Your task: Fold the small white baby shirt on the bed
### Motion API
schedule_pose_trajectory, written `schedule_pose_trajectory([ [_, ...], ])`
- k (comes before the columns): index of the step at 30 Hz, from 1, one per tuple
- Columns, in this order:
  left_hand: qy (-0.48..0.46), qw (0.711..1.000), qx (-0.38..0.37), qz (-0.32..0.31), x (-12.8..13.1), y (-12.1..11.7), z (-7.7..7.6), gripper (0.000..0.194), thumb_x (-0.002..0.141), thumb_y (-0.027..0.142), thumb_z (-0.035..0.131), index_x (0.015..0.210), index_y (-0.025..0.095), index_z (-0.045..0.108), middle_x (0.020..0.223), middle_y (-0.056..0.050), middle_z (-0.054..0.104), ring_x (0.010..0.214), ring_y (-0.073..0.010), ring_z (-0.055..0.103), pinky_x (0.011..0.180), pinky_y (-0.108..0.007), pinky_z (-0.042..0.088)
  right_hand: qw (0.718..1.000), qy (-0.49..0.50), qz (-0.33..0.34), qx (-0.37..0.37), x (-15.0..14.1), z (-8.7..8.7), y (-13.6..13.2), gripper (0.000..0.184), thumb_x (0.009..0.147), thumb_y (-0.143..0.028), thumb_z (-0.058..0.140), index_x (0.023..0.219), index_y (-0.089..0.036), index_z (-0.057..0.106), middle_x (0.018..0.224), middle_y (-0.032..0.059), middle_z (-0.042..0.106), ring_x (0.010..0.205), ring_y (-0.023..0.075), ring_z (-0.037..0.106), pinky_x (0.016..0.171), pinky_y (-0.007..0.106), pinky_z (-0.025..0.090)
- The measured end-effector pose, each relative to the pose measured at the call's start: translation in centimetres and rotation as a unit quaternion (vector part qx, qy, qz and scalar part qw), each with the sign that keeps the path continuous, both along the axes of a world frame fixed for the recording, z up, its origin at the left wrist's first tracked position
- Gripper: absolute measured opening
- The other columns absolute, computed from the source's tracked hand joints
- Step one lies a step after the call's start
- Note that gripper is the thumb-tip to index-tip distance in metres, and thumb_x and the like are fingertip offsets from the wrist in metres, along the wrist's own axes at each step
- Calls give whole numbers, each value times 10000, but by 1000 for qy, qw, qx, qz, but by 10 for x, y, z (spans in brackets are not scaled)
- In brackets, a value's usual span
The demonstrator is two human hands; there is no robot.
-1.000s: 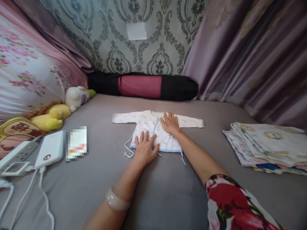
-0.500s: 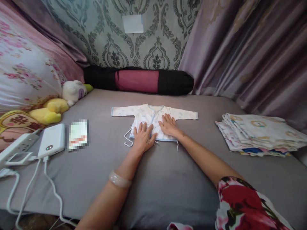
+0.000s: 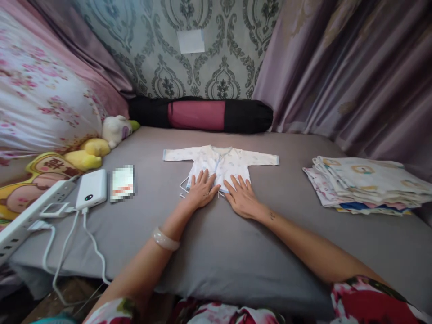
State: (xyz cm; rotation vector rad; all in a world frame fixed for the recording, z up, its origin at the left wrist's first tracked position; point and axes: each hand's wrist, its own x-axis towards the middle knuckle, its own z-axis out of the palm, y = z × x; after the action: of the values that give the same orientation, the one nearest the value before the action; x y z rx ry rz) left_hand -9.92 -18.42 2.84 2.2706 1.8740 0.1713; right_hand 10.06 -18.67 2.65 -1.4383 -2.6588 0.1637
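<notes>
Head view, far left: no brand can be made out on the power strip (image 3: 27,219).
Yellow plush (image 3: 47,181): brown characters are borne on its plaque, too stylised to be read with certainty.
Power bank (image 3: 92,185): marks are lit on a round dark display, too small to be read.
Card (image 3: 123,180): its print is hidden by coarse blurring; only a reddish band is left visible.
Left hand (image 3: 202,189): laid palm down, fingers spread, nothing pinched; kept on the shirt's lower left front, much as a second ago.
Small white shirt (image 3: 221,163): spread front up on the grey sheet (image 3: 219,247), sleeves stretched to both sides; no label is seen.
Right hand (image 3: 241,198): held flat, fingers spread, nothing gripped; it has been drawn from beside the collar down to the hem, so the chest is uncovered and seems smoothed.
Folded cloth stack (image 3: 364,182): left in place, well apart; no writing can be read.
</notes>
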Motion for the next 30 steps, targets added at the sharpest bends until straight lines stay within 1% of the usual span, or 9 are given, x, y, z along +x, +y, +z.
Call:
schedule_pose_trajectory([
  [4, 36, 996, 54, -63, -25, -9, -6, 622, 977, 542, 293, 1497, 202, 293, 1588, -129, 162, 1470, -291, 94, 1179, -533, 121, 999, 19, 40, -20, 11, 1, -14, 540, 1008, -428, 302, 1509, -226, 312, 1579, 108, 202, 1443, 347, 111, 1150, 556, 128],
  [7, 48, 993, 94, -47, -48, -12, -13, 632, 980, 540, 272, 1505, 190, 264, 1587, -121, 171, 1471, -273, 102, 1181, -530, 123, 996, 34, 71, -44, 23, 5, -23, 540, 1017, -439, 271, 1508, -216, 311, 1581, 104, 191, 1451, 304, 107, 1166, 524, 113],
  [10, 40, 997, 66, -21, -70, -13, -18, 653, 984, 538, 218, 1500, 141, 262, 1569, -143, 222, 1460, -266, 176, 1173, -522, 169, 990, 51, 100, -85, 36, 12, -31, 532, 1021, -447, 262, 1492, -213, 344, 1584, 95, 181, 1456, 262, 93, 1178, 497, 87],
  [14, 25, 998, 28, -51, -89, -11, -15, 638, 983, 531, 182, 1482, 155, 311, 1564, -118, 250, 1442, -244, 243, 1167, -508, 194, 973, 87, 128, -171, 53, 27, -30, 502, 1017, -424, 306, 1453, -201, 419, 1575, 89, 209, 1456, 240, 106, 1184, 477, 76],
  [16, 16, 999, 21, -43, -92, -5, -7, 584, 990, 500, 165, 1434, 207, 407, 1521, -91, 358, 1414, -242, 311, 1155, -534, 193, 957, 123, 151, -214, 61, 35, -22, 457, 1000, -408, 369, 1380, -201, 520, 1537, 84, 317, 1438, 240, 197, 1178, 451, 137],
  [19, 4, 999, 39, -4, -90, 10, 10, 539, 993, 467, 173, 1242, 252, 600, 1329, -70, 591, 1307, -256, 464, 1133, -554, 199, 929, 197, 154, -272, 74, 44, 3, 374, 967, -388, 436, 1203, -205, 660, 1298, 61, 611, 1243, 232, 514, 1065, 382, 375],
  [22, -7, 996, 89, 14, -77, 31, 24, 484, 975, 478, 257, 1085, 244, 665, 1189, -69, 672, 1187, -261, 557, 1097, -512, 265, 917, 293, 62, -263, 88, 42, 44, 353, 947, -379, 440, 1057, -178, 708, 1040, 48, 721, 982, 211, 654, 898, 336, 493],
  [25, -25, 992, 118, -23, -54, 54, 28, 393, 951, 435, 341, 1073, 237, 658, 1170, -67, 676, 1124, -253, 591, 1036, -456, 353, 921, 349, -103, -136, 105, 31, 91, 301, 919, -298, 452, 936, -156, 718, 966, 74, 724, 920, 208, 661, 863, 320, 495],
  [30, -65, 986, 100, -117, -6, 93, 17, 342, 920, 307, 373, 1105, 204, 642, 1166, -85, 671, 1107, -254, 602, 980, -422, 433, 909, 212, -358, 27, 131, 19, 140, 278, 915, -181, 446, 1042, -137, 689, 1085, 148, 672, 1076, 271, 600, 950, 362, 428],
])
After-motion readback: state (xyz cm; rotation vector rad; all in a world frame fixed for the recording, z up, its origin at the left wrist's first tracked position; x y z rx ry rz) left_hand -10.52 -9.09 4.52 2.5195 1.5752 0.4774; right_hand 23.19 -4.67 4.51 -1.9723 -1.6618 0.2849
